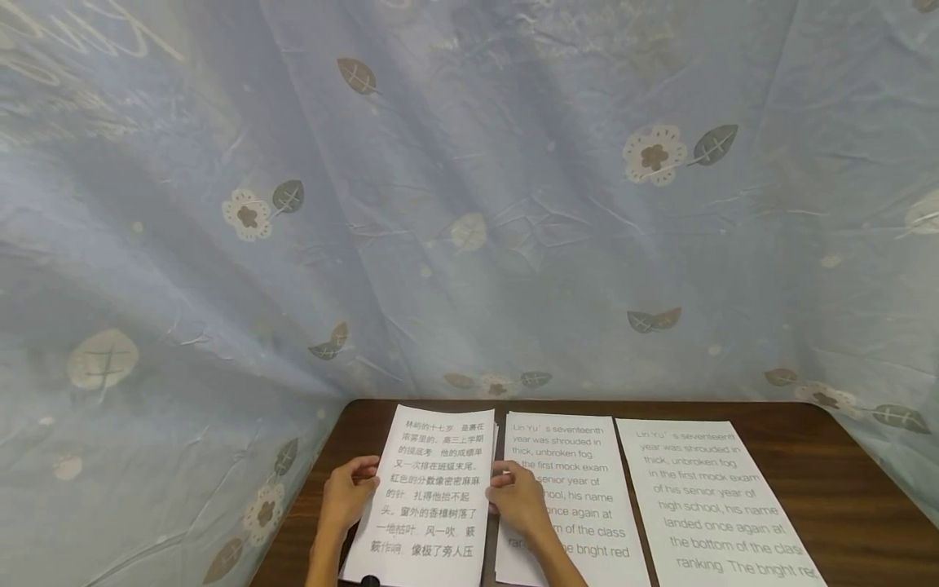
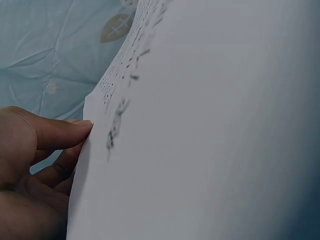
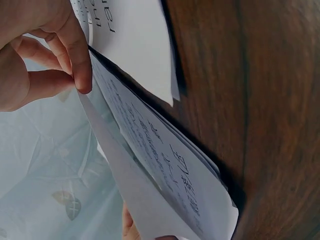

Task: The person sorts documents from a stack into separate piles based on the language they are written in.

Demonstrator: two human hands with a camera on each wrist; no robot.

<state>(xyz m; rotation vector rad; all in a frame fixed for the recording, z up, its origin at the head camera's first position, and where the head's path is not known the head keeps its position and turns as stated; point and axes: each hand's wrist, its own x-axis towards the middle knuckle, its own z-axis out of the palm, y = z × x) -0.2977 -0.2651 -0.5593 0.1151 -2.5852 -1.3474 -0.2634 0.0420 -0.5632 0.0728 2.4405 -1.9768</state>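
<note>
A printed sheet of paper (image 1: pixel 429 499) with Chinese text is held by its two long sides. My left hand (image 1: pixel 348 493) pinches the left edge between thumb and fingers; the left wrist view shows the thumb on the page's rim, the sheet (image 2: pixel 200 125) bowing away from it. On the opposite edge, my right hand (image 1: pixel 522 499) pinches the paper between thumb and forefinger. The right wrist view shows this sheet (image 3: pixel 122 165) raised at a slant over a stack of pages (image 3: pixel 175 165) with Chinese characters on the top one.
Right of the held sheet lies a pile of English-text pages (image 1: pixel 587 481), partly under my right forearm. Another English page (image 1: pixel 704 497) lies farther right. All rest on a dark wooden table (image 1: pixel 844 489). A patterned curtain (image 1: pixel 469 204) hangs behind. A small black object (image 1: pixel 370 580) shows at the bottom edge.
</note>
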